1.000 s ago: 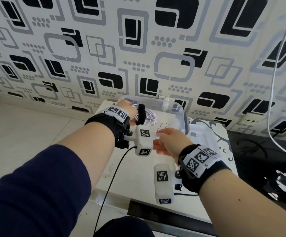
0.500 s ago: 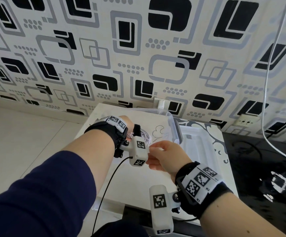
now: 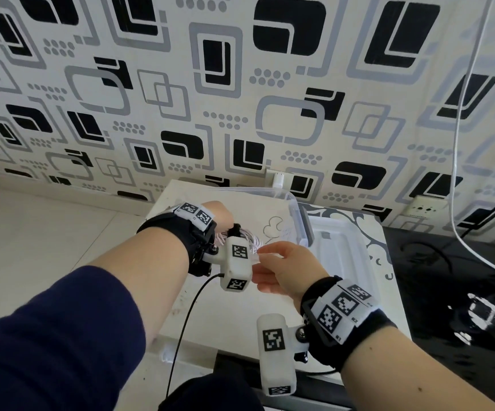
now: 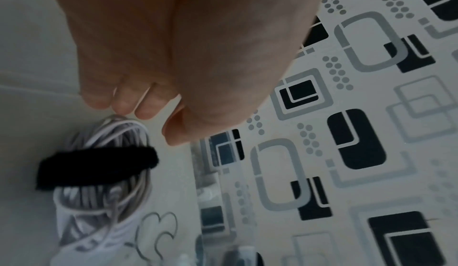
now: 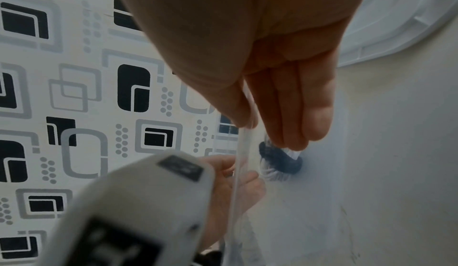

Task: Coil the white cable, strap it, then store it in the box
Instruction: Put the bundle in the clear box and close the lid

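Fingers [image 4: 119, 102] of left hand [image 4: 188, 51] curl loosely above strapped white cable [image 4: 104, 196]; right hand [image 5: 247, 55] fingers seemingly pinch the box [image 5: 241, 152] rim.

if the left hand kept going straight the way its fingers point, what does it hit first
Most likely the coiled cable with its black strap: the left hand's fingertips point at the coil's near loop, just short of it. Whether they already touch it is unclear.
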